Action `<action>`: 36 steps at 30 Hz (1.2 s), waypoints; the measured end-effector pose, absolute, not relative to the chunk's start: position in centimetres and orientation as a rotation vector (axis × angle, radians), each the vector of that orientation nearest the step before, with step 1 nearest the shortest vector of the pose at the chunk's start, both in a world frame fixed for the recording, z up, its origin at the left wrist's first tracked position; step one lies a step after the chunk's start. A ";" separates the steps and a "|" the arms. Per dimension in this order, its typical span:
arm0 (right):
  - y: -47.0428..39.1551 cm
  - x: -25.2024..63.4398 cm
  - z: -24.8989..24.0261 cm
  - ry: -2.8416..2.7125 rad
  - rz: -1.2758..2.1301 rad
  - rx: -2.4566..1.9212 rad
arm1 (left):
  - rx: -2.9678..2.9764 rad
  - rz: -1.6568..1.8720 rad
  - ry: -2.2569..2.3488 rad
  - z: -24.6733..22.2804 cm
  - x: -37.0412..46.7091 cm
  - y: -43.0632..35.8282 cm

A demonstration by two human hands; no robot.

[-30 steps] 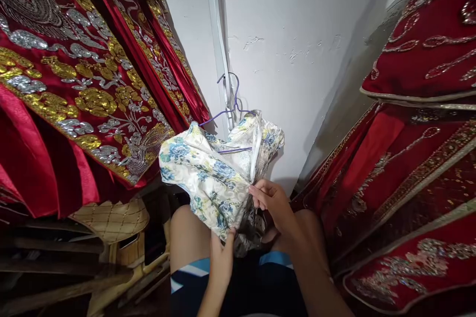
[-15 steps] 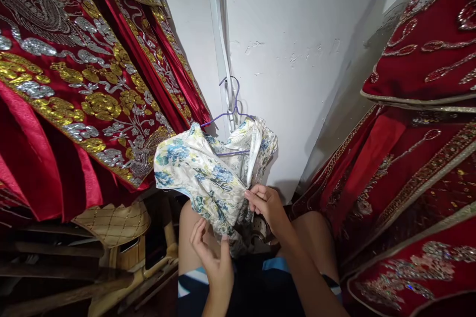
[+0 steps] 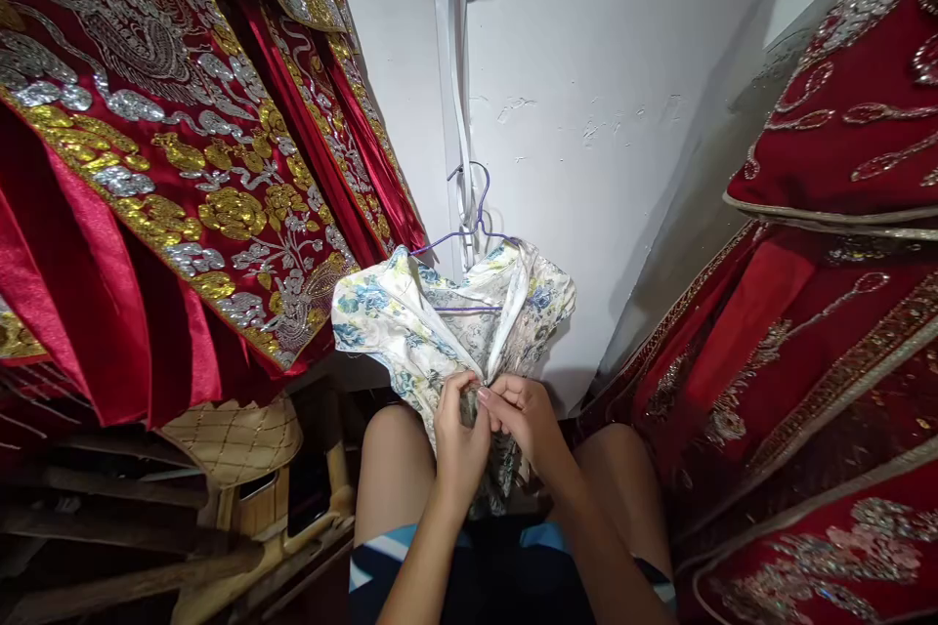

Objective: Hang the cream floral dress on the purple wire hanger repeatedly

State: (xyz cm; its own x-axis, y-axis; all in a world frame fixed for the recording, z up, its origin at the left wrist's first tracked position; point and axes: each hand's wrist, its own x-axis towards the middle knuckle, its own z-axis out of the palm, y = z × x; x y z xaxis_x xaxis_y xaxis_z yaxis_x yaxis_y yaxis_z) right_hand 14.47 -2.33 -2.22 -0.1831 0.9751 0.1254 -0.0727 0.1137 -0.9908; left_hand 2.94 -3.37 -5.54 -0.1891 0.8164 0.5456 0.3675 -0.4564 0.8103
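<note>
A white garment with blue and yellow flowers hangs on a purple hanger in front of me. Its V-shaped front opening narrows down to where both hands meet. My left hand pinches the cloth just left of that point. Beside it, my right hand has thumb and fingers closed on the edge of the opening. The fingertips almost touch, and any small fastener between them is hidden. Below the hands, the garment's lower part hangs bunched between the knees.
Red garments with gold and silver sequins hang at the left. More red beaded garments fill the right side. A white wall stands behind the hanger. A wooden chair with a quilted tan seat is at lower left.
My left hand has risen from the lower part of the garment, its fingers closing on the cloth beside my right hand. The right hand keeps its pinch. The view has shifted slightly.
</note>
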 end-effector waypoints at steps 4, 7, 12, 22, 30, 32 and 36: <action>-2.0 14.1 -1.9 -1.305 1.269 -0.988 | 1.652 1.689 1.335 -5.5 3.1 -3.5; -0.8 14.0 -1.2 -1.232 1.317 -0.976 | 1.642 1.667 1.294 -5.6 3.0 -3.4; 3.2 14.7 1.9 -1.010 1.423 -0.831 | 1.755 1.587 1.316 -6.0 3.1 -2.9; 7.9 16.1 8.8 -1.026 1.409 -0.651 | 1.762 1.483 1.306 -7.8 2.3 -4.3; 6.9 16.0 8.3 -1.095 1.395 -0.657 | 1.778 1.390 1.318 -7.4 1.9 -5.1; 6.8 15.9 8.1 -1.090 1.389 -0.653 | 1.762 1.391 1.297 -7.3 2.3 -5.3; 5.9 15.9 8.1 -1.087 1.376 -0.643 | 1.735 1.425 1.255 -7.0 3.3 -5.4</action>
State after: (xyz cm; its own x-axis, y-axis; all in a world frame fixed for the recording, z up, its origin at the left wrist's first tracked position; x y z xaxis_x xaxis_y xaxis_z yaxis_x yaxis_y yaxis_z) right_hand 15.90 5.91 8.10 -0.1392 0.9635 0.2288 -0.4457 0.1453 -0.8833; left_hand 3.31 -5.39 -7.01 -0.0037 0.9051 0.4253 0.3080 -0.4036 0.8616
